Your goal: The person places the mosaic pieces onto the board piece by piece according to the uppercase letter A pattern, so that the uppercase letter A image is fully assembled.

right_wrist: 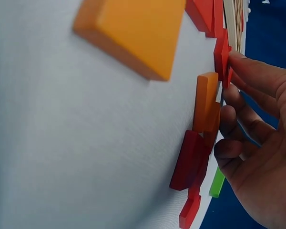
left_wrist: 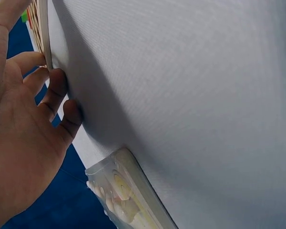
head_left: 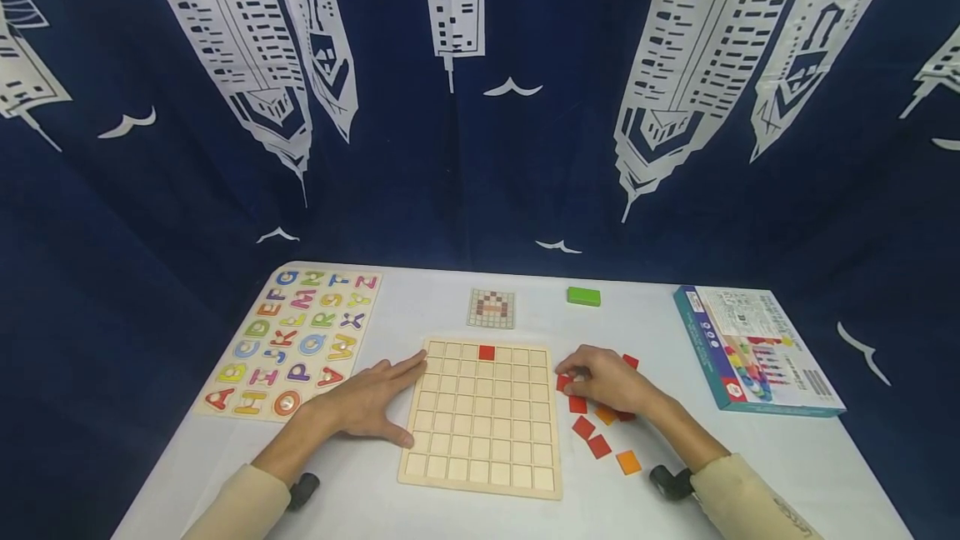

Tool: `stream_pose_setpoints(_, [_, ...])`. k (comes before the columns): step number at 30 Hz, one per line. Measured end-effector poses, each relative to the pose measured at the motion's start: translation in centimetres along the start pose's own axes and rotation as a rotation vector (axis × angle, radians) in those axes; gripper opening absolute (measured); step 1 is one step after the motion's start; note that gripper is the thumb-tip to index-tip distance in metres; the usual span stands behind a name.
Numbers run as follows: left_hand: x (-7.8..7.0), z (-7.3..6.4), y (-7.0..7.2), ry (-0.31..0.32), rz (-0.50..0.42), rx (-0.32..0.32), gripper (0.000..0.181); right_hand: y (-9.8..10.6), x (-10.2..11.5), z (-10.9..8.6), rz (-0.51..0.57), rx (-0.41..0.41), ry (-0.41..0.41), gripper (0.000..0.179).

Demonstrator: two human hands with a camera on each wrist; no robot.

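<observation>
A square wooden grid board (head_left: 480,492) lies in front of me, with one red tile (head_left: 487,352) in its top row. My left hand (head_left: 367,402) is spread along the board's left side, fingertips at the upper part and thumb lower down. In the left wrist view those fingers (left_wrist: 57,86) touch the board's edge. To the right of the board, my right hand (head_left: 611,377) pinches a red square tile (head_left: 563,383) between thumb and fingers, low over the table. Around it lie several red tiles (head_left: 598,447) and a few orange tiles (head_left: 628,462), some partly hidden by the hand.
A small patterned card (head_left: 491,309) lies behind the board, with a green block (head_left: 583,297) to its right. An alphabet puzzle board (head_left: 258,330) is at the left of the white table (head_left: 360,498). At the right sits a flat printed box (head_left: 757,352).
</observation>
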State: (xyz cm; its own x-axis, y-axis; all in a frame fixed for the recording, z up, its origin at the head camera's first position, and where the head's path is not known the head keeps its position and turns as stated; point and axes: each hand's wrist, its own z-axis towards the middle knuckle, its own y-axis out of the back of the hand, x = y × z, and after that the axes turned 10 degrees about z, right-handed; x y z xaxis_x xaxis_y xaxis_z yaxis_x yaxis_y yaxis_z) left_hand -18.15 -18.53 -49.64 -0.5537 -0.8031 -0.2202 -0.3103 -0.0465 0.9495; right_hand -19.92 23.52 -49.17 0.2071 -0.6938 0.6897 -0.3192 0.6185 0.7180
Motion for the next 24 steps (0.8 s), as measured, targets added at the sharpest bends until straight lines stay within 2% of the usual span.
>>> stream_pose_setpoints(10, [0.03, 0.05, 0.03, 0.001, 0.005, -0.002, 0.121, -0.35, 0.12, 0.14, -0.056, -0.019, -0.012, 0.028])
stream_pose_setpoints(24, [-0.03, -0.10, -0.07, -0.007, 0.005, -0.015, 0.121, -0.62, 0.12, -0.22, -0.021, -0.034, -0.005, 0.027])
